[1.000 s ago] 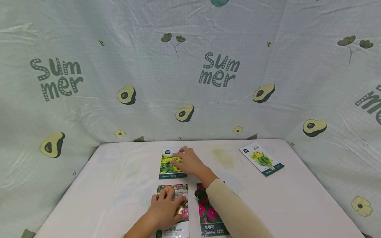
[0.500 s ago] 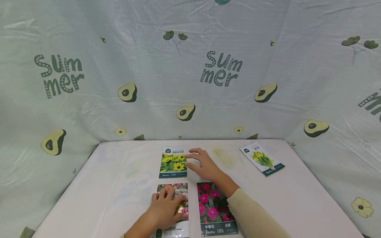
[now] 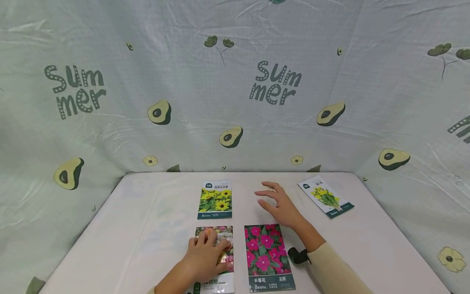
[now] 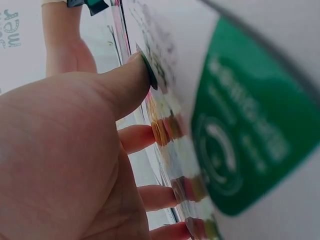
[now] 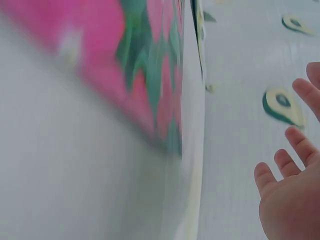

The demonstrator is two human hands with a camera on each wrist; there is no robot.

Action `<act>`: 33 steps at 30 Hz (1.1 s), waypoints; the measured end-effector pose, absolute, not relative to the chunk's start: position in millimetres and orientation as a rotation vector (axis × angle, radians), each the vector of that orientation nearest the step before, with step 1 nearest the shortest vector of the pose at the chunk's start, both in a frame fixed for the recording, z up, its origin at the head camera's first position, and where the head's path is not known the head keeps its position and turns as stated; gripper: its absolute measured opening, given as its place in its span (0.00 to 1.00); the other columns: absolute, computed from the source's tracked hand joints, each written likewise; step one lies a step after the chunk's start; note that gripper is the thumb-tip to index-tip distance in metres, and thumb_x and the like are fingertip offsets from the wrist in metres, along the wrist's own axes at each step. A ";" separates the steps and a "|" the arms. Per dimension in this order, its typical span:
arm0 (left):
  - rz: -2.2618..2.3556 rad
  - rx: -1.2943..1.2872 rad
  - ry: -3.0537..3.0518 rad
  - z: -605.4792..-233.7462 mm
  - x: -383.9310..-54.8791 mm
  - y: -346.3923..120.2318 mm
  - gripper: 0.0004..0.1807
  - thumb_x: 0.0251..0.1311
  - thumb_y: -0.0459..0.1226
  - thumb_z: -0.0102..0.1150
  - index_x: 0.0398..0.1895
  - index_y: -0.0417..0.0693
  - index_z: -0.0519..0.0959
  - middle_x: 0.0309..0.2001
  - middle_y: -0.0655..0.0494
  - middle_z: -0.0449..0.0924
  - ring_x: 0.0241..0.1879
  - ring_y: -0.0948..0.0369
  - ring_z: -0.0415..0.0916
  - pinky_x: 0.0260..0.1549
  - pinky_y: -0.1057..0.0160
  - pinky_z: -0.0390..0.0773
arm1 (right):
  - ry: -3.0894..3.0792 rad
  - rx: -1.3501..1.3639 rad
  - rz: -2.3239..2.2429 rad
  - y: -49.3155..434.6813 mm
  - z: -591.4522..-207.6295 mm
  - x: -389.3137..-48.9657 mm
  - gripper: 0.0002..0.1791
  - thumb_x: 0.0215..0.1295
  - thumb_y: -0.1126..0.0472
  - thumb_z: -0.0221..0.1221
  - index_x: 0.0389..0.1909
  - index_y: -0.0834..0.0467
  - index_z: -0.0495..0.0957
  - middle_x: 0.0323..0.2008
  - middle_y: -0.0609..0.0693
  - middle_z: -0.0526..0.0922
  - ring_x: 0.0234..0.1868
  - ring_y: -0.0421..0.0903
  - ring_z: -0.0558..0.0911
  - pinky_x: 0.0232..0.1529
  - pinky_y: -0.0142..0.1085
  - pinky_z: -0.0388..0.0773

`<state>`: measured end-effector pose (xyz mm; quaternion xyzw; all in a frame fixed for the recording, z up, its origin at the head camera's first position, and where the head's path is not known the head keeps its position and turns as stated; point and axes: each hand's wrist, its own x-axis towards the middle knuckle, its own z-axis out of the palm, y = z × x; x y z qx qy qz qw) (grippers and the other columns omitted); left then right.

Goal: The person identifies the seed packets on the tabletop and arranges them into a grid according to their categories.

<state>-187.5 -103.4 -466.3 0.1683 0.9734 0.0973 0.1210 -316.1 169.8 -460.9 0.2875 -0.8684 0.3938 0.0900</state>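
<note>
My left hand (image 3: 203, 259) rests its fingertips on a seed packet (image 3: 220, 288) with pale and pink blooms, near the front of the table. Thumb and fingers touch its printed face in the left wrist view, and they cover part of the picture. Over the table my right hand (image 3: 282, 206) hovers with spread, slightly bent fingers, holding nothing. To its left lies a seed packet with yellow flowers (image 3: 214, 200), behind the left hand's packet. A magenta-flowered packet (image 3: 267, 255) lies below it, beside the left hand's packet.
Another seed packet (image 3: 326, 197), showing a yellow bunch, lies askew at the back right. The white table (image 3: 147, 228) ends against a hanging sheet (image 3: 198, 98) printed with avocados. A black wrist camera (image 3: 298, 255) sits at the right cuff.
My right hand has let go of the yellow-flowered packet and moved right, uncovering it and the magenta packet. The left hand stays on its packet.
</note>
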 end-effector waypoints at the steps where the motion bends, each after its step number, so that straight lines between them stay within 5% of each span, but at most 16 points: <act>1: 0.283 0.495 2.842 -465.8 -187.6 -103.6 0.31 0.63 0.63 0.61 0.66 0.66 0.73 0.64 0.46 0.66 0.68 0.39 0.59 0.54 0.30 0.63 | -2.573 0.841 1.178 175.6 -461.9 -316.1 0.19 0.73 0.53 0.62 0.61 0.52 0.83 0.74 0.56 0.66 0.76 0.61 0.62 0.68 0.66 0.64; 11: 0.294 0.478 2.826 -466.1 -187.8 -104.4 0.31 0.63 0.64 0.60 0.66 0.68 0.73 0.65 0.46 0.66 0.68 0.39 0.59 0.56 0.31 0.62 | -2.589 0.651 1.199 231.4 -461.5 -313.9 0.20 0.74 0.52 0.61 0.62 0.54 0.81 0.75 0.58 0.63 0.77 0.63 0.59 0.70 0.69 0.57; 33: 0.306 0.490 2.821 -468.1 -187.5 -105.0 0.30 0.63 0.65 0.60 0.65 0.70 0.73 0.64 0.47 0.67 0.67 0.40 0.59 0.54 0.32 0.62 | -2.699 0.476 1.008 299.8 -460.2 -323.2 0.23 0.75 0.54 0.60 0.65 0.61 0.78 0.75 0.65 0.60 0.76 0.70 0.57 0.68 0.72 0.58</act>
